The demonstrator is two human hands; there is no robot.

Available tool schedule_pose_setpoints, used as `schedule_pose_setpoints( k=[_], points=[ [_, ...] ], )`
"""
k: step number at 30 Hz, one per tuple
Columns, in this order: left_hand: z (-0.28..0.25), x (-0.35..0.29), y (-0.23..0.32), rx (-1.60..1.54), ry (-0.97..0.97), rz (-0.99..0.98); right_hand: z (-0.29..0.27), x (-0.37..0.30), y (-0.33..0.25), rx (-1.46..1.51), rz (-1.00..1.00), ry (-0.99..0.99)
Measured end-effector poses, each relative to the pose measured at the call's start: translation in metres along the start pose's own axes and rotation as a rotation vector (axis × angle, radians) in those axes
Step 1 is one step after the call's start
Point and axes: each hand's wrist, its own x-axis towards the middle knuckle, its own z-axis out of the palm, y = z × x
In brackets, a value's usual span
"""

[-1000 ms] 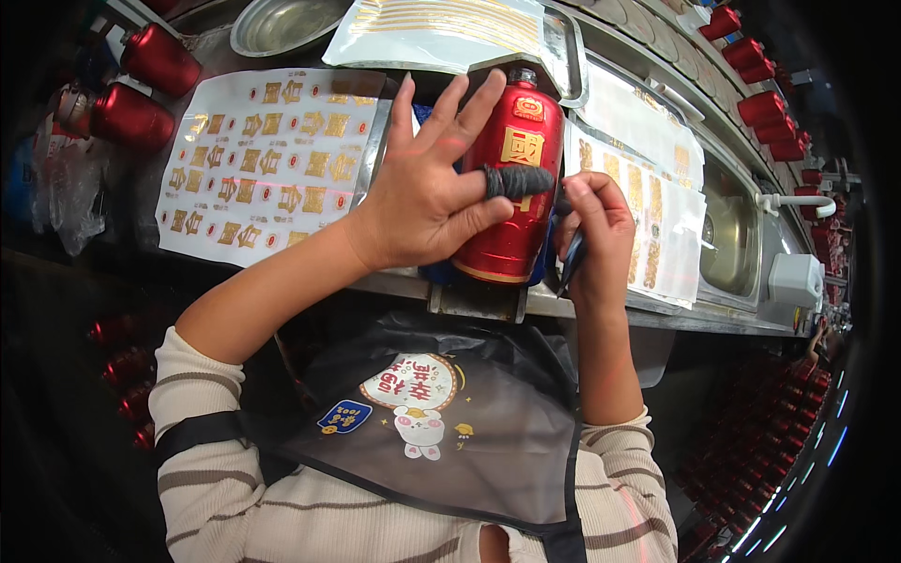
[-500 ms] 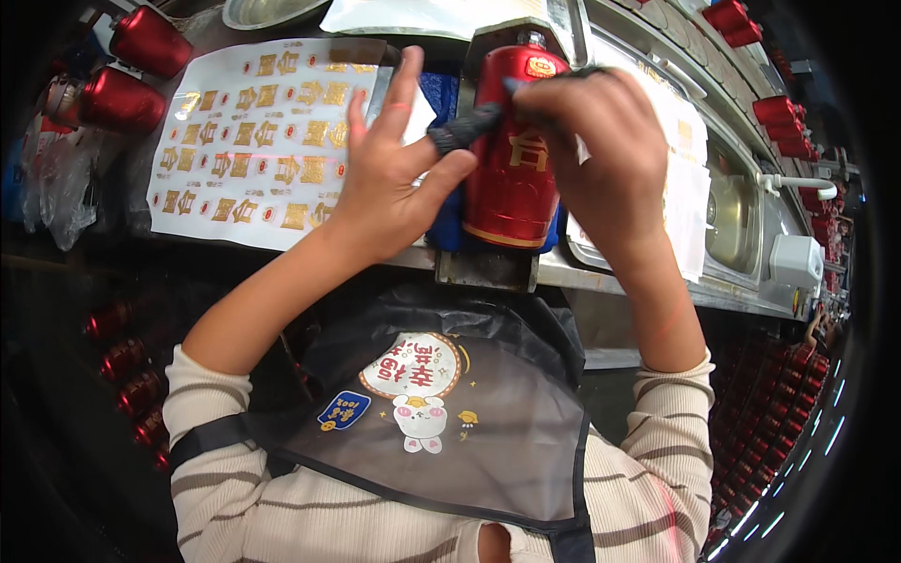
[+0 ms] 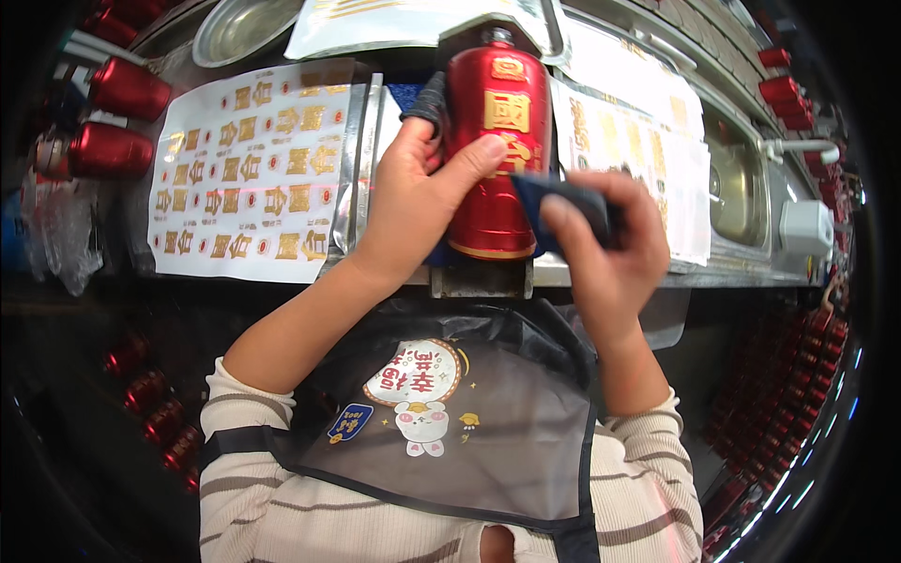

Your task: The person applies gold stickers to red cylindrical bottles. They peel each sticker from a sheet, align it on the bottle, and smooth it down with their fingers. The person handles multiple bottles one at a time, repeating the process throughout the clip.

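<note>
A glossy red bottle (image 3: 488, 211) with gold characters and a gold seal rests on a stand (image 3: 483, 281) at the bench edge, its neck pointing away from me. My left hand (image 3: 413, 192) grips it from the left, thumb pressed on the front beside the lower character. Dark covers wrap some of the fingers, which curl behind the bottle's left side. Against the right side of the bottle, my right hand (image 3: 615, 244) holds a dark scraper (image 3: 549, 202) with a flat blue-black edge. Motion blurs this hand a little. Blue cloth (image 3: 405, 94) shows behind the bottle.
A white sheet of gold decals (image 3: 253, 169) lies on the left, with more decal sheets (image 3: 648, 150) on the right. A metal bowl (image 3: 244, 33) stands at the back left. Red bottles (image 3: 113, 150) lie at far left. A sink (image 3: 737, 192) and white container (image 3: 807, 227) are at right.
My left hand has gone from spread fingers beside the bottle to gripping it. The right hand has come down from the upper bottle to its lower right side. The gold characters now show more fully.
</note>
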Motion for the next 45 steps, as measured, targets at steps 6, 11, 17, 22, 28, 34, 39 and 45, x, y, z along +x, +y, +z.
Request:
schedule_pose_setpoints(
  k=[6, 11, 17, 22, 28, 34, 39, 45],
  points=[
    [0.000, 0.007, 0.004, -0.021, -0.028, 0.016, -0.008, 0.005, 0.047, 0.212, 0.410, 0.184],
    [0.000, 0.010, 0.005, 0.053, -0.018, 0.002, 0.003, 0.006, 0.044, 0.263, 0.356, 0.142],
    [0.004, 0.008, 0.005, 0.169, 0.039, 0.023, -0.001, 0.000, 0.047, 0.141, 0.222, 0.091],
    [0.011, -0.003, 0.010, 0.409, 0.017, -0.020, -0.068, -0.002, 0.069, 0.267, 0.471, 0.251],
    [0.004, -0.002, 0.007, 0.279, 0.083, 0.023, -0.161, 0.004, 0.096, -0.759, 0.631, -0.004],
    [-0.013, -0.005, 0.008, 0.211, 0.059, 0.050, -0.203, 0.025, 0.126, -1.236, 0.594, -0.024],
    [-0.024, -0.004, 0.007, 0.233, 0.089, 0.010, -0.241, 0.030, 0.141, -1.069, 0.658, -0.044],
    [-0.030, -0.005, 0.004, 0.248, 0.072, -0.034, -0.194, 0.025, 0.119, -1.192, 0.636, -0.100]
  ],
)
